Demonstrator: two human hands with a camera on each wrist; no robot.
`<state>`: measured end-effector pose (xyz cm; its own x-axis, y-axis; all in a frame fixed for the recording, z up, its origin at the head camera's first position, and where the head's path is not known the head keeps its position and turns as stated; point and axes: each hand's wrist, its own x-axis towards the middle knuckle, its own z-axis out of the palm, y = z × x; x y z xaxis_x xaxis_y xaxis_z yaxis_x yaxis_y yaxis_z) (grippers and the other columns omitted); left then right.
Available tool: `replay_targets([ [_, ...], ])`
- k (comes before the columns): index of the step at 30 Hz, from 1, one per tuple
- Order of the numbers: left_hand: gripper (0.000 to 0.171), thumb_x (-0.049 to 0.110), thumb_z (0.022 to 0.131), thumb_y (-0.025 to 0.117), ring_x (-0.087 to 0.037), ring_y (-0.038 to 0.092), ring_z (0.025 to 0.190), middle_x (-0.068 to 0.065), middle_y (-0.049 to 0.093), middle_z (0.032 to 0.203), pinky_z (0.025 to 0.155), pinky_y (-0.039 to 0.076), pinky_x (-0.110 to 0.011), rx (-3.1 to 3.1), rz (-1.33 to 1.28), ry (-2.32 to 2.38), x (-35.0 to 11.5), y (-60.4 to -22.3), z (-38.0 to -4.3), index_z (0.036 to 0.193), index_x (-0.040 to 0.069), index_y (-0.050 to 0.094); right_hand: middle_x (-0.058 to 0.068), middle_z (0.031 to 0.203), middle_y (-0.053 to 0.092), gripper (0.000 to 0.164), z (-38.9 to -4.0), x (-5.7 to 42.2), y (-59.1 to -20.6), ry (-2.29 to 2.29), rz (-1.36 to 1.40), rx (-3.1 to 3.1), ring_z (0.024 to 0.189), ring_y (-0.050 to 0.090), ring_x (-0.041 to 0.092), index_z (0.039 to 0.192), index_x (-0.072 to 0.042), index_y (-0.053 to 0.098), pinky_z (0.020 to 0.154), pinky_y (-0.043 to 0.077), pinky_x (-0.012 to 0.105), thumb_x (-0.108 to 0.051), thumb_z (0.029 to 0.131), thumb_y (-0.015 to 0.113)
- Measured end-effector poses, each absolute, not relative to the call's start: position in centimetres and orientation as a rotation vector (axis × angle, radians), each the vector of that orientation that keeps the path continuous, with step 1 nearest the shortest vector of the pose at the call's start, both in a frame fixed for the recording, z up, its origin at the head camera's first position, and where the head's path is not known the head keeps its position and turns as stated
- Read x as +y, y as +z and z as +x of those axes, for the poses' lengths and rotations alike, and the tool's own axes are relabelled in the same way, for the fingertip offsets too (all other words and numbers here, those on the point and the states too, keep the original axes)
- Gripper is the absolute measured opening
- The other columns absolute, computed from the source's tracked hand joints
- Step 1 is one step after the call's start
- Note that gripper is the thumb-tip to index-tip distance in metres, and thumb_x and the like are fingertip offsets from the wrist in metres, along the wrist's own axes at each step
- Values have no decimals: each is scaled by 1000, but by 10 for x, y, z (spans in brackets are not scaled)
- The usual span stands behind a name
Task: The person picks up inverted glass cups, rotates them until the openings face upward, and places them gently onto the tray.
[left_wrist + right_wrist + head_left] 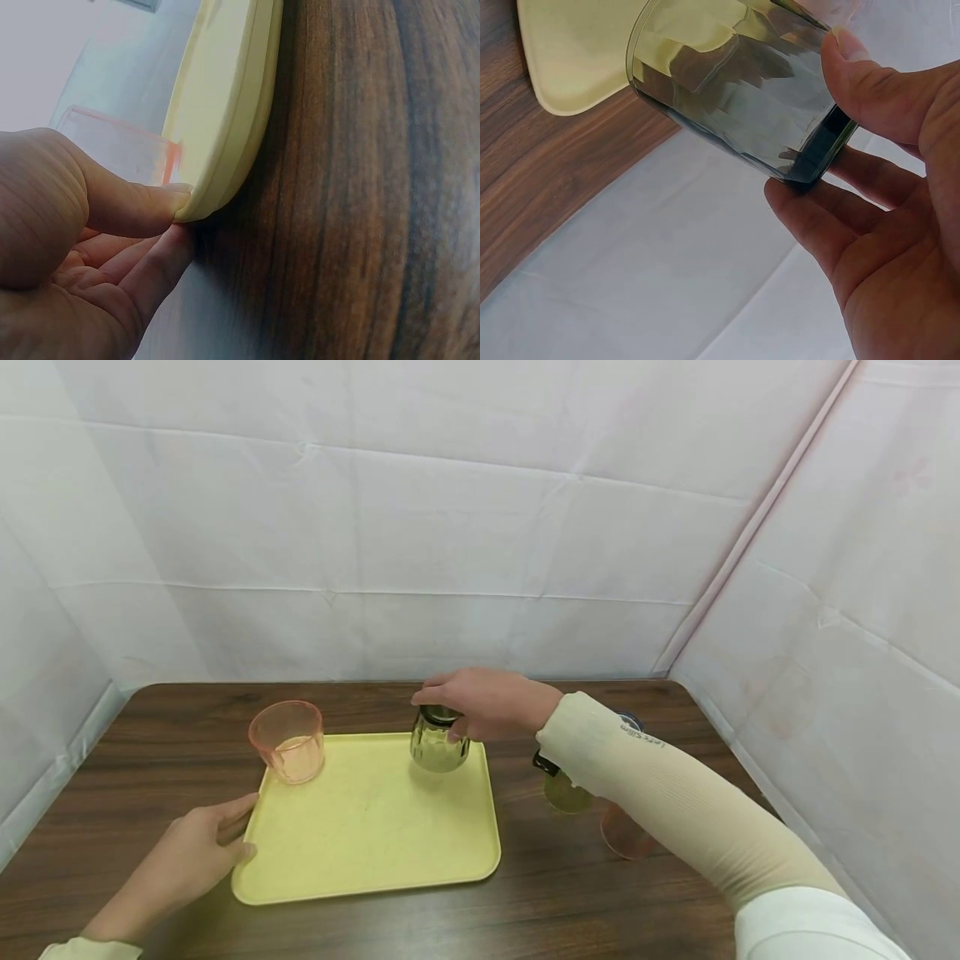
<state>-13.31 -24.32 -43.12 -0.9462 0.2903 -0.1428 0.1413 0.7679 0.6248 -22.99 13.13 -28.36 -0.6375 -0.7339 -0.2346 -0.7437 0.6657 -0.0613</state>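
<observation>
Seen from the wrist, a left hand (197, 853) pinches the edge of a yellow tray (360, 835), thumb above and fingers beneath, a grip the head view only partly reveals. A right hand (498, 700) grasps a smoky green glass (439, 750) above the tray's far right corner; the right wrist camera shows thumb and fingers on its thick dark base, the mouth turned away from the palm and the tray's yellow showing through the wall. Whether its rim touches the tray cannot be told. An orange-rimmed clear cup (288, 742) stands in the tray's far left corner, more yellow visible through its lower part. To the right on the wooden table (600, 910), a sleeve (690, 802) partly covers a yellow-green vessel (567, 796), an orange-tinted vessel (624, 833) and a blue-edged object (630, 720), this last hard to make out
</observation>
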Motion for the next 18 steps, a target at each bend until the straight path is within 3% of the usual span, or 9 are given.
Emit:
replay_targets([
  [18,72,13,96,71,-56,54,131,-36,51,146,102,49,-70,2745,310,959,-243,-430,-130,153,-14,36,-2,160,51,62,-230,113,-279,84,-1282,2617,139,59,19,156,-16,49,118,47,33,-18,99,73],
])
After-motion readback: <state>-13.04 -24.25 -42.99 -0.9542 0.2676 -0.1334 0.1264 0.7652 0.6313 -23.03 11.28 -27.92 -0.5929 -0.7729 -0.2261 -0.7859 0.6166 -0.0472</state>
